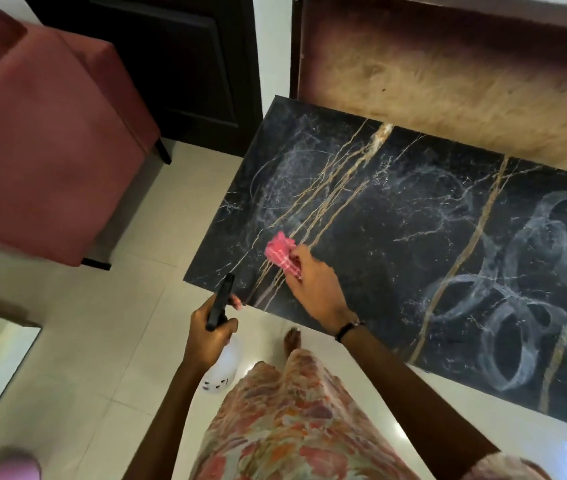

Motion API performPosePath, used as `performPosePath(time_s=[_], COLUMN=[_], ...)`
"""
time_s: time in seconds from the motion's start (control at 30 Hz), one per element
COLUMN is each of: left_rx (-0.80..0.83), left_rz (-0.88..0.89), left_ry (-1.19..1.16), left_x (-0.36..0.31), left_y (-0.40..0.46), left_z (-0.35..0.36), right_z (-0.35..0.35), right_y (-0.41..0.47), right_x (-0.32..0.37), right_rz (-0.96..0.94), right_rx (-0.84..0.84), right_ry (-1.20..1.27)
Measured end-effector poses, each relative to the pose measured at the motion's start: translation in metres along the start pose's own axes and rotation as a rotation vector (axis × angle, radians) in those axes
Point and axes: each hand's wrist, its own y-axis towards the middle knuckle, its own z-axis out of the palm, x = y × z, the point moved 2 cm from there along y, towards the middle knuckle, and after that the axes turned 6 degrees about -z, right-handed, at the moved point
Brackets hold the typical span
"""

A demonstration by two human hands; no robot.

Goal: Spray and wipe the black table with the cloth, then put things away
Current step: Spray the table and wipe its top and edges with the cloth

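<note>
The black marble table [396,237] with gold veins fills the right half of the head view. White swirling wipe marks cover its right part and a faint spray patch lies at its far left. My right hand [313,284] presses a bunched pink cloth [280,252] onto the table near its left front corner. My left hand [211,332] grips a white spray bottle [223,367] with a black trigger head, held over the floor just off the table's front left corner.
A red upholstered chair [43,147] stands to the left on the pale tiled floor [129,306]. A dark door [171,64] is behind it. A brown wooden panel [448,81] runs along the table's far side. My bare foot [292,339] is by the table's front edge.
</note>
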Motion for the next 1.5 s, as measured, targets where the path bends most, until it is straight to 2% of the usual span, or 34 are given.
performPosePath(time_s=[0.07,0.13,0.2,0.27,0.4,0.57,0.8,0.97,1.1,1.27,1.37,1.5], left_rx=[-0.047,-0.07,-0.084,-0.103,-0.116,-0.1,-0.053,-0.013,0.034,0.093,0.127,0.141], left_rz=[0.013,0.03,0.058,0.077,0.074,0.055,0.055,0.078,0.048,0.035,0.087,0.123], left_ry=[-0.024,-0.038,-0.035,-0.032,-0.037,-0.042,0.014,0.063,0.072,0.067,0.079,0.073], left_x=[-0.001,-0.002,-0.004,-0.009,-0.018,-0.017,-0.018,-0.025,-0.024,-0.028,-0.032,-0.037], left_y=[-0.005,-0.009,-0.013,-0.017,-0.017,0.005,0.059,0.094,0.118,0.139,0.144,0.149], left_z=[-0.013,-0.024,-0.036,-0.048,-0.067,-0.09,-0.126,-0.144,-0.149,-0.151,-0.153,-0.156], right_z=[0.036,0.072,0.093,0.096,0.084,0.094,0.113,0.15,0.173,0.13,0.11,0.137], right_y=[-0.003,-0.013,-0.023,-0.026,-0.015,-0.011,0.016,0.062,0.054,0.017,0.035,0.085], right_x=[0.006,-0.001,-0.013,-0.017,-0.019,-0.037,-0.035,0.006,0.026,-0.024,-0.035,-0.002], right_rz=[-0.081,-0.153,-0.194,-0.199,-0.333,-0.378,-0.263,-0.141,-0.261,-0.389,-0.288,-0.103], right_rx=[0.152,0.386,0.491,0.47,0.31,0.404,0.378,0.345,0.379,0.383,0.363,0.341], right_ry=[-0.124,-0.347,-0.482,-0.47,-0.485,-0.611,-0.586,-0.542,-0.579,-0.635,-0.666,-0.616])
